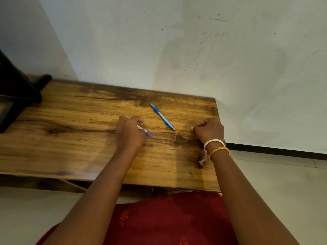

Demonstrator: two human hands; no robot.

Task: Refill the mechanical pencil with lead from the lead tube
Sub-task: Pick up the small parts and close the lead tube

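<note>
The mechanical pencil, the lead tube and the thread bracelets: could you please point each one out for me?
mechanical pencil (163, 117): head view, middle of the blue barrel.
lead tube (148, 133): head view, purple end sticking out of the left hand.
thread bracelets (217, 147): head view, bands on the right wrist.

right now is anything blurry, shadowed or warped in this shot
Head view: the pencil is sharp; the lead tube in the left hand is slightly soft; a faint shadow falls on the wall; the wide lens bends the table edges.
</note>
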